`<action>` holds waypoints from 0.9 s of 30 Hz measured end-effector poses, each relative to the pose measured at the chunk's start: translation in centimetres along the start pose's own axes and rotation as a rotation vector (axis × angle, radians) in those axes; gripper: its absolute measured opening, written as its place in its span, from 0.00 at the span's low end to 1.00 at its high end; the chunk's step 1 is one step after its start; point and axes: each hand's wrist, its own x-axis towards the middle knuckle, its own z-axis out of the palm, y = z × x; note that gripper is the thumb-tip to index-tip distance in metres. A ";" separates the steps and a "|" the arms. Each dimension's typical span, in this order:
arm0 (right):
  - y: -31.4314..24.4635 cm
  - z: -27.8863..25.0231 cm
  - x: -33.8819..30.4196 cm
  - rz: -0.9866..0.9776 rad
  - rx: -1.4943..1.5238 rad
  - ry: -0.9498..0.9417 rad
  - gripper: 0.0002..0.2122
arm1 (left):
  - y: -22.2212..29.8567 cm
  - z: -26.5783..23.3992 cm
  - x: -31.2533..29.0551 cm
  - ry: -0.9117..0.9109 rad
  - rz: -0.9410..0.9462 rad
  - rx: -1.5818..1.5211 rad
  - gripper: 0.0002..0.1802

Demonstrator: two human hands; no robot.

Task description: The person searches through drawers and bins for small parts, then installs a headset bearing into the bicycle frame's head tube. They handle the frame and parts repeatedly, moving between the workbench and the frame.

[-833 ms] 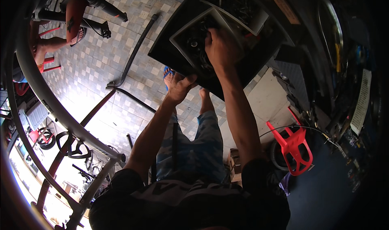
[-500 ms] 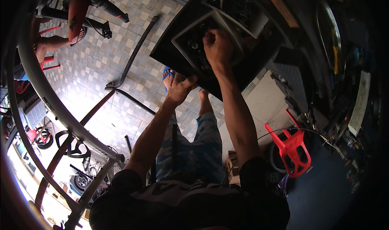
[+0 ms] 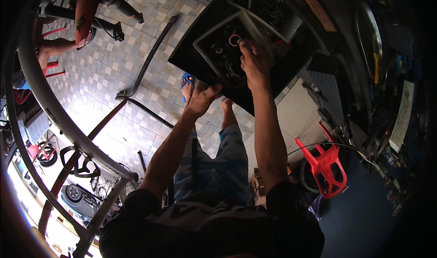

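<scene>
My right hand (image 3: 256, 67) is over a grey bin (image 3: 203, 40) of small dark parts, its fingers closed. A small reddish ring (image 3: 234, 40) shows at the fingertips and appears pinched there. Other round parts lie below it, among them a dark ring-shaped piece (image 3: 217, 49); most are too dim to name. My left hand (image 3: 203, 98) grips the near edge of the black drawer (image 3: 182, 60) that carries the bin, thumb on top, other fingers partly hidden. Beside the first bin sits a second grey bin (image 3: 291, 30) with many small dark parts.
A grey bicycle frame (image 3: 68, 126) curves along the left, with a black bottle cage (image 3: 82, 162) near it. Another person's leg (image 3: 59, 51) shows at the upper left. On the right are a red plastic chair (image 3: 325, 169) and crowded dark shelving. A black bent tube (image 3: 152, 58) crosses the tiled floor's view.
My right hand has shifted slightly right and back toward me within the bin, uncovering the reddish ring at its fingertips. The left hand stays on the drawer's edge.
</scene>
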 end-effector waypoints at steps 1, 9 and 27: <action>-0.2 -0.1 -0.2 0.020 0.023 -0.019 0.08 | 0.1 0.2 0.0 0.003 -0.004 -0.007 0.33; -3.0 0.6 -2.5 0.069 0.156 -0.136 0.09 | 0.6 0.3 -0.1 0.011 -0.029 0.061 0.37; -7.3 1.0 -9.4 -0.139 0.115 -0.332 0.09 | 14.6 10.2 -6.3 0.088 0.475 0.583 0.18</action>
